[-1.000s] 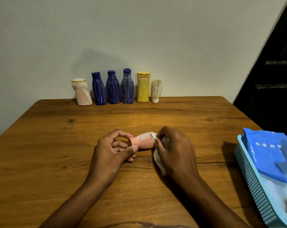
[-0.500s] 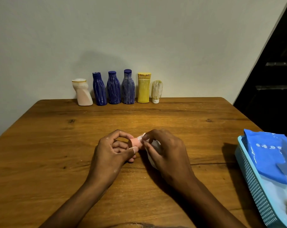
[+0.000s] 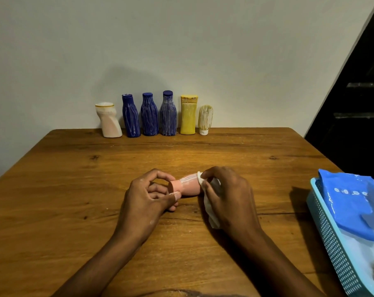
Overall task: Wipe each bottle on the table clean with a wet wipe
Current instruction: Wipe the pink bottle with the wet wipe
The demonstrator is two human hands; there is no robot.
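Note:
A small pink bottle lies on its side at the middle of the wooden table, streaked with white. My left hand pinches its cap end between thumb and fingers. My right hand grips a white wet wipe wrapped round the bottle's other end. Along the wall stand a white bottle, three blue bottles, a yellow bottle and a small cream bottle, all smeared with white.
A light blue basket sits at the table's right edge with a blue wipe pack in it. Beyond the right edge is a dark opening. A pale wall stands behind the table.
My right hand slid the wipe left along the bottle up to the cap, then back right, baring the pink body again. My left hand stayed put.

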